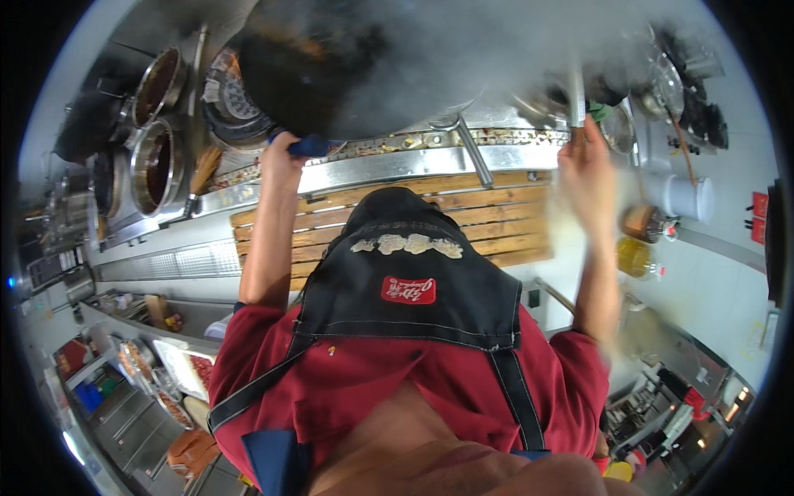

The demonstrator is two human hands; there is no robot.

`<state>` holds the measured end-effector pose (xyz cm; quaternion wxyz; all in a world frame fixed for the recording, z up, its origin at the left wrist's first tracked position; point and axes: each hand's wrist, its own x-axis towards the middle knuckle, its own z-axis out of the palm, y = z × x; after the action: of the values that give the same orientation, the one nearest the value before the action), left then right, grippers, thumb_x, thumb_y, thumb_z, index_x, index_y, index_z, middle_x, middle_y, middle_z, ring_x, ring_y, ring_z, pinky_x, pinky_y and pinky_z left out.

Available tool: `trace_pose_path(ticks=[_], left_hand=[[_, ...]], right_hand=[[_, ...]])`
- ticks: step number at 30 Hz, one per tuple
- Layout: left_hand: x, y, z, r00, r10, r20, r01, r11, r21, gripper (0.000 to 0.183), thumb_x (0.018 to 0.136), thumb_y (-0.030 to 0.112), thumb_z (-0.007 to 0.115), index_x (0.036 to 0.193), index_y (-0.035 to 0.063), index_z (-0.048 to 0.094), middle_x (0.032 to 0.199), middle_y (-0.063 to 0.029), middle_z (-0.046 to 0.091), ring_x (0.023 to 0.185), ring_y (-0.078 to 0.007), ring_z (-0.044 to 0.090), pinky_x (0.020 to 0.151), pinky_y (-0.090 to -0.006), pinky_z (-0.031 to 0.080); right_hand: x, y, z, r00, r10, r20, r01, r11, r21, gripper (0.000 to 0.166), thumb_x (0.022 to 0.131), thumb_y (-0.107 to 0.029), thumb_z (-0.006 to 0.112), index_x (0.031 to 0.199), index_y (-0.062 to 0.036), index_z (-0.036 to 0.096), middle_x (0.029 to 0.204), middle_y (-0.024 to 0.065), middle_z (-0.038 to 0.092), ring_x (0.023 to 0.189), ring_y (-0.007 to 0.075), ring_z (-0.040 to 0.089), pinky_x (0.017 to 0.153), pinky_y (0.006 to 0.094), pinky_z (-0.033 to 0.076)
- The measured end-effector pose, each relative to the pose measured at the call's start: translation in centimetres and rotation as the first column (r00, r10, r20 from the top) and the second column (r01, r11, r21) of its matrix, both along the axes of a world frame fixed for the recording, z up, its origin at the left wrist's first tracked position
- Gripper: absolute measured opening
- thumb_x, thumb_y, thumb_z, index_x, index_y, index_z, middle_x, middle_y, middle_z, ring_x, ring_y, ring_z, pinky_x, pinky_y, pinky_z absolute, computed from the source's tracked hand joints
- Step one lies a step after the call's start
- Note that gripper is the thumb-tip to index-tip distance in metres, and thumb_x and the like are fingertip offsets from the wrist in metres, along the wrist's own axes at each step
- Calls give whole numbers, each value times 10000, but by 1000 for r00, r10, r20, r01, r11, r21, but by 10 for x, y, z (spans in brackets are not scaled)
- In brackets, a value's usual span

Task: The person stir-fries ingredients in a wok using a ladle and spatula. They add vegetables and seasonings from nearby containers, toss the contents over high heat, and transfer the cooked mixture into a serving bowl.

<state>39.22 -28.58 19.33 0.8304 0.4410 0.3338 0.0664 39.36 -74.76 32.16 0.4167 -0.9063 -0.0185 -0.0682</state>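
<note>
My left hand (282, 162) grips a folded dark blue cloth (309, 146) at the near left rim of a large dark wok (298, 80). In my right hand (588, 177) is the handle of a long metal cooking utensil (577, 93), with a wooden end at my fingers. Its far end disappears into thick steam, so I cannot tell whether it is a ladle or a turner. Steam also covers the wok's right side, and its contents cannot be made out. An orange glow shows faintly near the wok's upper left.
Steel pots (155, 167) of dark red liquid and a bristle brush (205, 168) stand left. A metal lever (474, 152) juts from the food-littered stove edge (397, 144). Below is a slatted wooden platform (508, 217); oil bottles (636, 257) and a white bucket (687, 197) stand right.
</note>
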Motion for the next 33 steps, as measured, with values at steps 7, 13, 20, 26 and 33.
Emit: trace_pose_path(ticks=[7,13,20,26,33], left_hand=[[-32,134,17,977,202,-70,-171,935,312,50,747,2,483,758,-12,529,665,-94,540,386,-134,403,328,-239,244],[-47,235,-23,949,279,-145,-239,940,242,122,802,38,459,867,-33,535,770,-122,580,476,-190,522,387,-288,424],[-57,323,-92,995,93,-21,-95,945,-314,116,808,22,443,813,-21,551,719,-119,578,601,-229,585,879,-491,528],[-2,268,-102,971,234,-57,-239,965,-105,153,813,21,487,931,-47,557,903,-149,635,840,-265,657,816,-437,576],[23,280,-107,972,203,-119,-217,968,-122,268,846,42,478,1090,-55,534,1097,-169,614,1061,-288,606,951,-460,510]], right_hand=[[2,67,-130,979,38,-198,-35,999,22,590,810,-52,563,1373,9,395,1135,219,625,1015,372,610,858,432,490],[0,120,-168,970,10,-244,-91,943,-320,582,783,-14,510,1358,7,419,1094,271,613,963,425,611,859,470,489],[4,134,-171,954,-46,-296,6,991,-136,584,795,-14,550,1364,20,421,1128,210,639,1076,338,605,891,390,476],[12,181,-173,957,-246,-153,232,967,-103,557,861,-49,565,1384,16,387,1194,192,620,1113,308,599,903,358,471],[85,189,-230,929,-317,-191,322,947,-5,570,877,-110,582,1395,17,380,1166,203,628,1075,326,605,891,382,470]])
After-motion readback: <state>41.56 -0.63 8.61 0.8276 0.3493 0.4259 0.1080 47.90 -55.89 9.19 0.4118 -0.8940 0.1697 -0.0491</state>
